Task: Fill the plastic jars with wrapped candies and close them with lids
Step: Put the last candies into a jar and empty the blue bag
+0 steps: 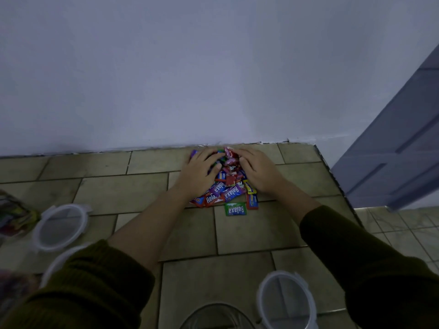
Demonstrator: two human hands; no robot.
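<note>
A pile of wrapped candies in red, purple, blue and green wrappers lies on the tiled counter by the wall. My left hand and my right hand lie over the far part of the pile from either side, fingers curved around candies. One green candy sits alone at the pile's near edge. A clear plastic jar shows its open rim at the bottom edge. Clear round lids lie at the left, partly under my left sleeve, and at the bottom right.
A jar filled with candies stands at the far left edge, blurred. The white wall runs along the back of the counter. The counter ends at the right, beside a grey door and lower floor tiles.
</note>
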